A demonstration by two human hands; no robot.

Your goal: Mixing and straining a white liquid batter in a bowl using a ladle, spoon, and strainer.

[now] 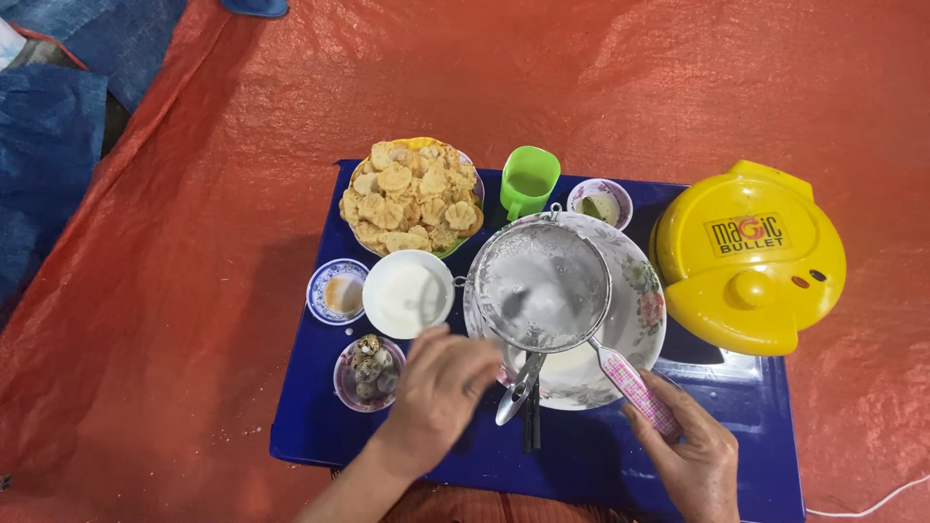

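Blue table (601,465): low, centre frame, on an orange tarp (194,242).
Surroundings: plate of fried crackers (412,199) upper left of the table, green cup (530,180) beside it, small dip bowl (601,203) further right, yellow domed appliance (746,257) at the right edge.
Near side: white bowl (407,293), little saucer (338,291), bowl of speckled eggs (368,373).
Sieve (542,288): floury mesh sitting over the floral bowl (635,310), dead centre.
Right hand (693,455): wrapped round the sieve's pink handle, lower right.
Left hand (441,392): closed on a metal spoon (518,392) just below the sieve, beside the eggs.
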